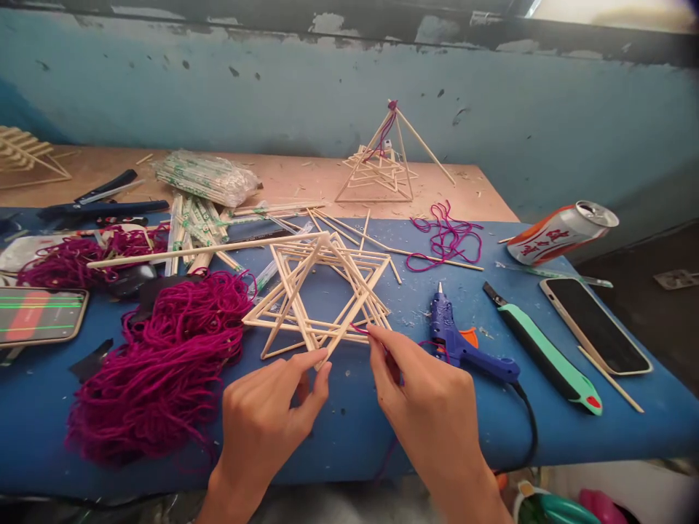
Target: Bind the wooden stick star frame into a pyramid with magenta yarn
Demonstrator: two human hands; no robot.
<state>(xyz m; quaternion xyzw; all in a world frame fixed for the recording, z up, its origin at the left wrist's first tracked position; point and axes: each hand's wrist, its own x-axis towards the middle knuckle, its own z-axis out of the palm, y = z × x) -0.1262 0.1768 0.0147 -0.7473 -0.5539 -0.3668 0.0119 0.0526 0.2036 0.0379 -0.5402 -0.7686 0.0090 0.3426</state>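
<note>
A star-shaped frame of thin wooden sticks (295, 306) rests on the blue table top in front of me. My left hand (276, 404) pinches its near corner between thumb and forefinger. Beside it, my right hand (423, 397) is closed on a strand of magenta yarn (359, 330) at the frame's lower right side. The strand's end is hidden behind my fingers. One long stick sticks out leftward from the top of the frame. A blue glue gun (464, 349) lies just right of my right hand.
Left lies a heap of magenta yarn (164, 371), near a phone (41, 316). Wrapped chopsticks (204, 178) lie behind. A pyramid of sticks (376, 171) stands at the back. To the right are a green-black cutter (551, 356), a second phone (598, 325) and a tilted can (562, 233).
</note>
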